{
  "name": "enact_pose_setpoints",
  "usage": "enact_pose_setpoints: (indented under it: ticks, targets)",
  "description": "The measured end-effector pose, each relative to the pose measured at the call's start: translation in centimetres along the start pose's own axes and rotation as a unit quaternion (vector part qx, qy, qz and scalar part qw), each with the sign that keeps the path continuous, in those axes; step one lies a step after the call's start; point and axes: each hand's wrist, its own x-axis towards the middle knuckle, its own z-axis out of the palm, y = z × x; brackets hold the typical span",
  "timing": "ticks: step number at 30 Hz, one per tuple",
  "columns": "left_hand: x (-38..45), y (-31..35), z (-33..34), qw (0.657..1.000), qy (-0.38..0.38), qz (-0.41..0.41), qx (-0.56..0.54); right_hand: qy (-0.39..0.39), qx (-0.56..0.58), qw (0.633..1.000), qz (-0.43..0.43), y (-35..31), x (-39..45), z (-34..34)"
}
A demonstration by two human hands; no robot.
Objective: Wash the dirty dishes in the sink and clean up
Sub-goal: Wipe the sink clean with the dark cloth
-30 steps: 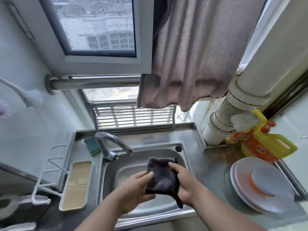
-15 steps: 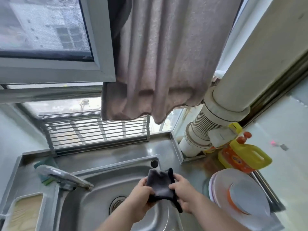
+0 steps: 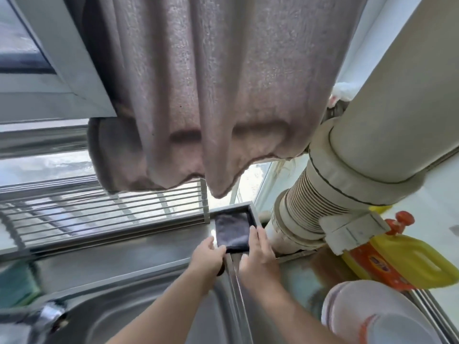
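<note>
A dark grey folded cloth [image 3: 232, 230] lies flat in the back right corner of the steel counter, behind the sink [image 3: 139, 316]. My left hand [image 3: 208, 259] rests on its near left edge and my right hand [image 3: 258, 256] on its near right edge, fingers pressing it down. The faucet [image 3: 47, 314] shows blurred at the lower left. A stack of white plates with an orange bowl between them [image 3: 370, 314] stands on the counter at the lower right.
A brownish towel [image 3: 211, 95] hangs low over the counter, just above the cloth. A thick ribbed pipe [image 3: 323, 194] comes down right of the cloth. A yellow detergent jug [image 3: 407, 261] stands behind the plates. A green sponge [image 3: 17, 281] lies at the left.
Both hands carried the cloth from over the sink to the back right corner and laid it flat there. The view has swung right and closer.
</note>
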Motion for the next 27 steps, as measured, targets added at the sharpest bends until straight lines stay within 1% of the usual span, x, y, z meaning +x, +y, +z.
enact_pose_setpoints:
  ticks: [2,3,4,5,6,7,8,9,10,11,13,14,16,18,23,25,27]
  targets:
    - [-0.1,-0.9,-0.1,0.997,-0.076,-0.016,-0.003,-0.054,-0.051,0.996,-0.04,0.8,-1.0,1.5]
    - [-0.2,-1.4,-0.1,0.995,-0.099,-0.01,0.013,-0.078,-0.079,0.992,-0.059,0.9,-1.0,1.7]
    - [-0.4,-1.4,0.0,0.992,-0.119,0.009,0.037,-0.096,-0.101,0.988,-0.068,0.8,-0.6,1.7]
    - [-0.6,-1.2,0.1,0.987,-0.129,0.048,0.083,-0.111,-0.121,0.984,-0.073,0.6,0.0,1.7]
    - [-0.5,-1.2,0.3,0.976,-0.112,0.095,0.163,-0.125,-0.137,0.98,-0.077,0.4,0.8,1.6]
    - [-0.3,-1.2,0.5,0.953,-0.066,0.139,0.261,-0.141,-0.153,0.975,-0.079,0.3,1.6,1.7]
    - [0.0,-1.3,0.4,0.918,0.008,0.179,0.355,-0.153,-0.166,0.971,-0.079,0.3,2.4,1.8]
    - [0.1,-1.3,0.2,0.881,0.064,0.21,0.419,-0.161,-0.178,0.968,-0.076,0.6,3.1,1.9]
    - [0.5,-1.5,0.0,0.85,0.08,0.233,0.465,-0.163,-0.191,0.965,-0.076,0.9,3.5,2.3]
    - [0.9,-1.7,-0.1,0.825,0.055,0.25,0.504,-0.161,-0.201,0.963,-0.078,1.1,3.5,2.3]
    - [2.0,-1.8,-0.3,0.77,-0.022,0.265,0.58,-0.149,-0.204,0.964,-0.08,2.0,2.8,3.0]
    - [2.5,-1.7,-0.4,0.757,-0.042,0.251,0.602,-0.133,-0.205,0.966,-0.082,2.5,2.2,3.5]
    - [3.5,-1.6,-0.6,0.752,-0.041,0.219,0.62,-0.111,-0.221,0.966,-0.073,3.6,1.4,4.4]
    - [4.3,-1.7,-0.8,0.742,-0.035,0.211,0.635,-0.116,-0.247,0.96,-0.058,4.5,1.2,5.3]
    - [4.9,-1.3,-0.8,0.735,0.0,0.195,0.649,-0.147,-0.204,0.967,-0.052,3.1,2.7,5.1]
    - [4.4,-1.7,-0.5,0.741,0.009,0.216,0.636,-0.137,-0.221,0.964,-0.05,2.8,2.8,4.9]
    - [3.7,-2.3,-0.6,0.746,0.003,0.246,0.619,-0.157,-0.23,0.959,-0.046,2.7,2.9,4.3]
